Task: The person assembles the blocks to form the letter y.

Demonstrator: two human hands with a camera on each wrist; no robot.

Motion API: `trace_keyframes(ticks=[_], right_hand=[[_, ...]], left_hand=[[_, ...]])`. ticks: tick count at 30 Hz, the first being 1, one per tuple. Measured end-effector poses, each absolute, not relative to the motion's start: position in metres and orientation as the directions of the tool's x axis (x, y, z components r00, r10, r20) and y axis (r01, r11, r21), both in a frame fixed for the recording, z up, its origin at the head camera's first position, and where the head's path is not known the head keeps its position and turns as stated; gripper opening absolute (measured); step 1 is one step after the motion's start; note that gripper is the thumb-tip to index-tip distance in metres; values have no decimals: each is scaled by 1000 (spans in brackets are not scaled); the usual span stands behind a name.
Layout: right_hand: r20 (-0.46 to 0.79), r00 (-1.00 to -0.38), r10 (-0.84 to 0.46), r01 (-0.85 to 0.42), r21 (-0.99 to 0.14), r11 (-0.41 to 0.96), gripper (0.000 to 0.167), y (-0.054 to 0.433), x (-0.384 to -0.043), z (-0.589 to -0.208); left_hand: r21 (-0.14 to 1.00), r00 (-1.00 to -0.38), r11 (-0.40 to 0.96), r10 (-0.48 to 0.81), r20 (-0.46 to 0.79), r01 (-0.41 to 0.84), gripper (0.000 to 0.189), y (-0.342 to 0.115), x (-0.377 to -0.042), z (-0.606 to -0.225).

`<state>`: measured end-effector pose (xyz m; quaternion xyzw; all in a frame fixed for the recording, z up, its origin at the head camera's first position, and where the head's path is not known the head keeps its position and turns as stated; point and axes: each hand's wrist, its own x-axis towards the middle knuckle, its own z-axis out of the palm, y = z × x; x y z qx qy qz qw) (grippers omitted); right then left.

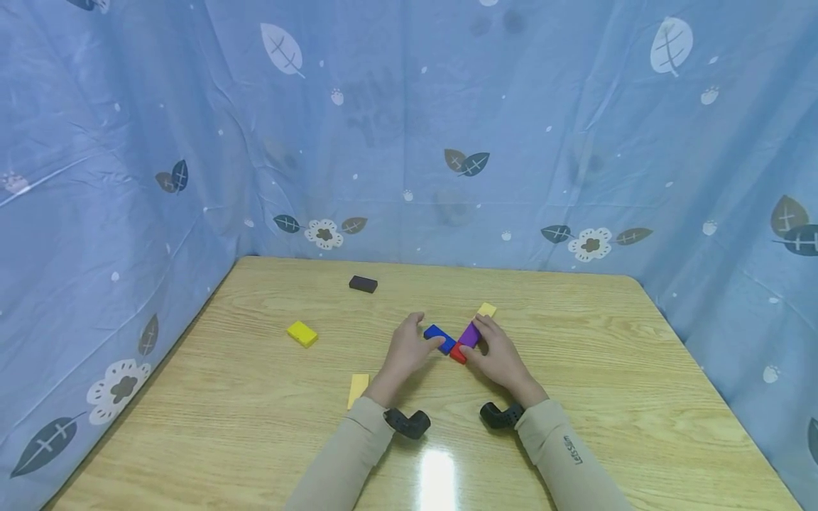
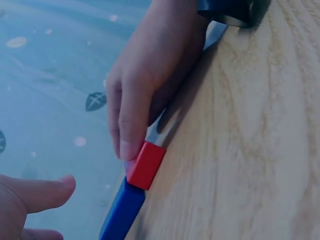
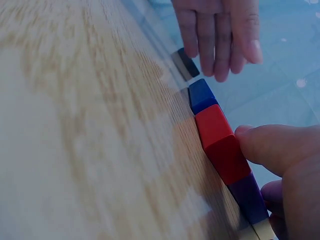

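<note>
My left hand (image 1: 411, 348) is just left of a blue block (image 1: 439, 339), its fingers fairly straight and apart from it in the wrist views. One end of the blue block meets a small red block (image 1: 458, 353). A purple block (image 1: 469, 335) runs on from the red one, up and to the right, followed by a pale yellow block (image 1: 487, 309). My right hand (image 1: 500, 355) holds the row, thumb (image 3: 252, 140) against the red block and curled fingers (image 3: 272, 192) at the purple one. Part of the purple block is hidden by that hand.
A black block (image 1: 363, 284) lies near the table's back edge. To the left is a bright yellow block (image 1: 302, 333); a pale yellow block (image 1: 358, 390) lies beside my left forearm. Blue patterned cloth (image 1: 409, 128) rises behind and along the sides of the wooden table (image 1: 613, 397).
</note>
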<state>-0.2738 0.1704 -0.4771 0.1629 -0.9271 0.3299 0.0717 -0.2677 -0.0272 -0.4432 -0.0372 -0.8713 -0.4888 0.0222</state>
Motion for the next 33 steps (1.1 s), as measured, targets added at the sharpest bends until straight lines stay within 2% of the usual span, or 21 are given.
trace_keyframes(ticks=[13, 33], right_hand=[[243, -937, -253, -350, -595, 723, 71, 173, -274, -477], [252, -930, -268, -368, -611, 701, 69, 170, -272, -476]], left_hand=[[894, -995, 437, 21, 100, 99, 69, -44, -271, -422], [929, -987, 337, 6, 160, 152, 74, -105, -282, -410]])
